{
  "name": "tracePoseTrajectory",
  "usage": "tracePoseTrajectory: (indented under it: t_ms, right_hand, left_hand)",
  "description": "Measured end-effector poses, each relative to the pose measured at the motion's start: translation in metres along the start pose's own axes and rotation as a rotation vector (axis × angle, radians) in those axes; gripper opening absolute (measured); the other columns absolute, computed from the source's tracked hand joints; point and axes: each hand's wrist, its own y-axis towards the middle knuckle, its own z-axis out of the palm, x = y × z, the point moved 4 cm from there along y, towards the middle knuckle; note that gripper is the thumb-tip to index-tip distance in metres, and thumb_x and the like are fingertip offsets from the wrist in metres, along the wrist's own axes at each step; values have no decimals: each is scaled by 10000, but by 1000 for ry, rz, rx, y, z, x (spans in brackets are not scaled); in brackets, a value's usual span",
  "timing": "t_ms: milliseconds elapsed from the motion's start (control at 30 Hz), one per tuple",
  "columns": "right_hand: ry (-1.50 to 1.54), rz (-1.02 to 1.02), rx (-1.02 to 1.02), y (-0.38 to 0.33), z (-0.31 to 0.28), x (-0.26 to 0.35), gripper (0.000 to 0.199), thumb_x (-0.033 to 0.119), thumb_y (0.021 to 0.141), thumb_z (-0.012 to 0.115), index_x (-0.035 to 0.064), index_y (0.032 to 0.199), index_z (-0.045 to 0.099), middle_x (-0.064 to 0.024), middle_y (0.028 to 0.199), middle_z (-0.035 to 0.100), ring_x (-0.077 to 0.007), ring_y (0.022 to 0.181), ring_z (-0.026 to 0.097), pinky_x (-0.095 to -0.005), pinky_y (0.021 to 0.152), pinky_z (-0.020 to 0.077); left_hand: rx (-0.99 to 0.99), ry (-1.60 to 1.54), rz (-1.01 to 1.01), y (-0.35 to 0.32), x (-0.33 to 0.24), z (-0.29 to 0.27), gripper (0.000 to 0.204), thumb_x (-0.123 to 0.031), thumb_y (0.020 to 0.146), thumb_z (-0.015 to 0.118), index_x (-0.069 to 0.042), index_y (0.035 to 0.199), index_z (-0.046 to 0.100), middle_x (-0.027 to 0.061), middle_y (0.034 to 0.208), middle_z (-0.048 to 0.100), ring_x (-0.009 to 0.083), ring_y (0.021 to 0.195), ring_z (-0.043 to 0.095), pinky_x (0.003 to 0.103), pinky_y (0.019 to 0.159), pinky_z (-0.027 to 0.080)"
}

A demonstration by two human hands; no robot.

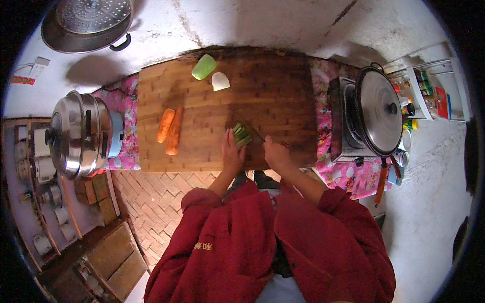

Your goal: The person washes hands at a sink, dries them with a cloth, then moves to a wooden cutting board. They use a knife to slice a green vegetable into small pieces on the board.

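Green vegetable sticks (243, 135), striped pale and dark, bunched on a rectangular wood-grained board (283, 96), long axis running roughly away from the body. Left hand (233, 152) nearer, fingers gripping their left side; right hand (276, 153) just rightward, curled around apparently a thin knife (258, 135).

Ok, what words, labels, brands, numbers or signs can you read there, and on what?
Red jacket: yellow lettering on its left side; I won't copy it out.
Red strip on the left wall: pale marks, too small to read.
Yellow container and red packet at right: too small to read.
Chopping board, carrots: none visible.
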Motion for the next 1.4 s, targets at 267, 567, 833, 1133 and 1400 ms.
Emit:
tracePoseTrajectory:
  t_ms: [267, 567, 833, 1133, 1400]
  right_hand:
    - [-26, -141, -20, -29, -32, 35, 172, 154, 939, 417, 36, 1064, 423, -251, 837, 647, -485, 754, 621, -587, 655, 481]
    - [-122, -113, 73, -36, -35, 47, 174, 72, 869, 454, 26, 1034, 425, -261, 866, 650, -475, 763, 638, -570, 666, 503]
    - [-116, -124, 60, -22, -34, 41, 189, 102, 881, 472, 1, 1036, 431, -266, 792, 650, -464, 745, 641, -571, 653, 500]
    - [-97, -43, 272, -13, -40, 45, 367, 56, 839, 480, -41, 1184, 404, -288, 907, 652, -470, 864, 643, -576, 768, 497]
    - [-74, -28, 101, -4, 22, 32, 268, 66, 860, 484, 10, 1116, 429, -245, 795, 661, -461, 775, 648, -580, 689, 493]
  left_hand:
    - [-12, -12, -57, -12, 12, -18, 648, -121, 783, 656, -20, 1367, 394, 257, 1340, 420, 450, 1230, 414, 470, 1053, 355]
    - [11, 40, -71, 1, 3, -24, 537, -113, 707, 676, 3, 1191, 475, 215, 1134, 493, 410, 1068, 487, 470, 930, 425]
    - [43, 49, -111, 6, 6, -24, 537, -119, 686, 694, -6, 1172, 496, 200, 1111, 507, 396, 1045, 515, 446, 903, 451]
    - [56, 63, -106, 5, 11, -23, 542, -113, 679, 704, -8, 1171, 504, 208, 1115, 514, 405, 1038, 523, 450, 888, 459]
    - [104, 84, -119, 8, 7, -25, 561, -97, 683, 721, -2, 1190, 500, 213, 1107, 521, 412, 1042, 519, 455, 887, 457]
